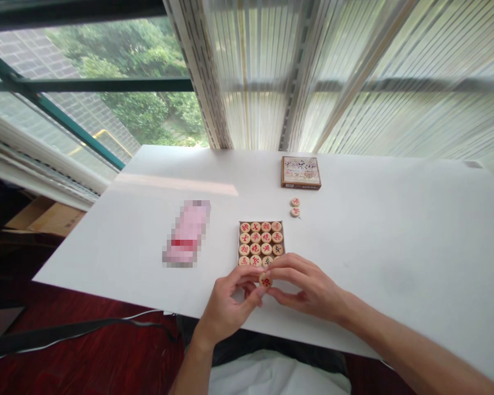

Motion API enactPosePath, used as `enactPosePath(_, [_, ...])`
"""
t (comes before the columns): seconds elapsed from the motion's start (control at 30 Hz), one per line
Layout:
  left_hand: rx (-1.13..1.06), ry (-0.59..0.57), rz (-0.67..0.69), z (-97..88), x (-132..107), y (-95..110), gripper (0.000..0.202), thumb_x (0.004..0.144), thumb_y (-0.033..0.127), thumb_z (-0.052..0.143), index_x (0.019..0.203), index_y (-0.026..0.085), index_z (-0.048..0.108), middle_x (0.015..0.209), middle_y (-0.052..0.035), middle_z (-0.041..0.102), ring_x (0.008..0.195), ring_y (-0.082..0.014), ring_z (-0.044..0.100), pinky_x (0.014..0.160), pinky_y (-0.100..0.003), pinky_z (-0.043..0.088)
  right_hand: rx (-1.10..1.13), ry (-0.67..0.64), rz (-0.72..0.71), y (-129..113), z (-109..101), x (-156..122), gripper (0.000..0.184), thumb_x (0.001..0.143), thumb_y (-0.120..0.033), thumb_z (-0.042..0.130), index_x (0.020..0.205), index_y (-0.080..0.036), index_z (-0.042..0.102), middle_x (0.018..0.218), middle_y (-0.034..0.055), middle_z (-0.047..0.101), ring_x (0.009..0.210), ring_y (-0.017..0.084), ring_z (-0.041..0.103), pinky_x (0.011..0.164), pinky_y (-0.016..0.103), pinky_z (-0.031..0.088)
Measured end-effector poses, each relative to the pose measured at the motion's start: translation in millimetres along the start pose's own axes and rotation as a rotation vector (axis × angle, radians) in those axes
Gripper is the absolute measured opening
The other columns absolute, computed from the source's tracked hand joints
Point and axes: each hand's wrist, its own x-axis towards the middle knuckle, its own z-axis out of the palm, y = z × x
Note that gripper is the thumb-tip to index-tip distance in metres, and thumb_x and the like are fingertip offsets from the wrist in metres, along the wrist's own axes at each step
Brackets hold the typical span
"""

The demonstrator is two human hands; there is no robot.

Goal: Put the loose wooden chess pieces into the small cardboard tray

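Note:
A round wooden Chinese chess piece (265, 281) with a red character is pinched between the fingertips of both hands. My left hand (231, 302) grips it from the left, thumb below and fingers above. From the other side, my right hand (307, 284) closes on the same piece. Just beyond my fingers lies a shallow square box (238, 241) filled with rows of pieces. Most have red characters; a few near its right front corner are black. My right hand hides part of that corner.
Two loose chess pieces (295, 212) lie behind and right of the box. Farther back is the printed box lid (301, 172), marked Chinese chess. A blurred pink object (188, 230) lies to the left on the white table (379, 230). Windows and blinds border the far edge.

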Motion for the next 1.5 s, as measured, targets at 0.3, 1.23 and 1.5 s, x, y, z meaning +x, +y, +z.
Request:
enactPosePath(0.3, [0.022,0.019,0.005,0.0,0.5,1.0,0.022,0.093,0.021,0.069,0.114,0.020,0.063,0.091,-0.0012,0.074,0.067,-0.0107,0.072,0.067,-0.021,0.058,0.032,-0.005,0.000,1.5,-0.5,-0.2,0.030,0.092,-0.017,0.071,0.120,-0.021,0.061,0.109,0.0075,0.073,0.102,0.016,0.069,0.091,0.028,0.057])
enactPosePath(1.23, [0.018,0.036,0.020,1.7,-0.2,0.7,0.025,0.094,0.023,0.067,0.118,0.019,0.062,0.095,-0.0041,0.074,0.073,-0.0141,0.073,0.073,-0.027,0.060,0.022,0.011,0.042,0.7,-1.2,0.7,0.026,0.091,-0.019,0.068,0.117,-0.022,0.063,0.107,0.0084,0.072,0.098,0.017,0.070,0.087,0.029,0.060])
enactPosePath(1.5, [0.041,0.025,0.019,1.5,0.4,2.7,0.025,0.096,0.023,0.064,0.121,0.019,0.062,0.094,-0.0043,0.074,0.074,-0.0138,0.073,0.076,-0.027,0.060,0.038,0.014,0.047,1.2,-0.1,-1.1,0.026,0.091,-0.016,0.068,0.117,-0.021,0.063,0.108,0.0083,0.071,0.100,0.016,0.069,0.089,0.029,0.059])
